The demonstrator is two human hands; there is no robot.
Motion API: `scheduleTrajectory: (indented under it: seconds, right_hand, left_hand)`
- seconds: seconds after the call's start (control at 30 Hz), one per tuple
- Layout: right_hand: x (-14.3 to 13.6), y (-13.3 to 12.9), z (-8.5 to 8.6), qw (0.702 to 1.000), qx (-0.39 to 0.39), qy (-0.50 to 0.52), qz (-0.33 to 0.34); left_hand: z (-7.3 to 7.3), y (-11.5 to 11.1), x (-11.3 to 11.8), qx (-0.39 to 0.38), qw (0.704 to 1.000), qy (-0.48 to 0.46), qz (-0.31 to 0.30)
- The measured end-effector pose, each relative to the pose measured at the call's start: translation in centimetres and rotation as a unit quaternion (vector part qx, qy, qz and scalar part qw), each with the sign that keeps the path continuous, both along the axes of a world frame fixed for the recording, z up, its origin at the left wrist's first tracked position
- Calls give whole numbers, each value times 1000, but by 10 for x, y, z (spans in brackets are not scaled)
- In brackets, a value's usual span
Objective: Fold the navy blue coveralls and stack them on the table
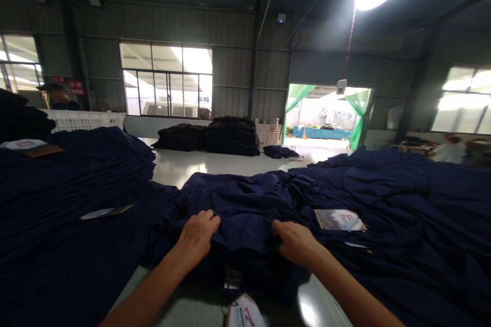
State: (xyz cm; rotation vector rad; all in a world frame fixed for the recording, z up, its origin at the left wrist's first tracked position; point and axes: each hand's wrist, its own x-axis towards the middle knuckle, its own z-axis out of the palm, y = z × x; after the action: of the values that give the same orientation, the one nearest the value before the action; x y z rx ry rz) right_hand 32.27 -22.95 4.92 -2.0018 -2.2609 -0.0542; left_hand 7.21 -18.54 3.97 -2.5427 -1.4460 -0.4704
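A navy blue garment (245, 199) lies spread on the table in front of me, its near part lifted a little. My left hand (197, 235) grips its fabric on the left, fingers curled into the cloth. On the right, my right hand (295, 240) pinches the same garment. Between my forearms, a small label (232, 278) shows on the dark inner side of the garment. Below it, a white paper hang tag (245, 310) dangles toward the near table edge. What kind of garment it is cannot be told from its folds.
Stacked navy garments (76, 163) rise at the left, with a tag (107, 212) nearby. A loose navy heap (406, 189) with a hang tag (339, 219) lies right. Dark folded piles (232, 135) stand at the far table end. A person (57, 97) is behind a white crate (88, 120).
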Motion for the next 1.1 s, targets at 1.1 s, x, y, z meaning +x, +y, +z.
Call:
scheduleTrajectory:
  seconds: [1.1]
  right_hand:
    - [-51, -11, -29, 987, 15, 31, 157]
  left_hand:
    - [-3, -15, 9, -156, 981, 69, -95]
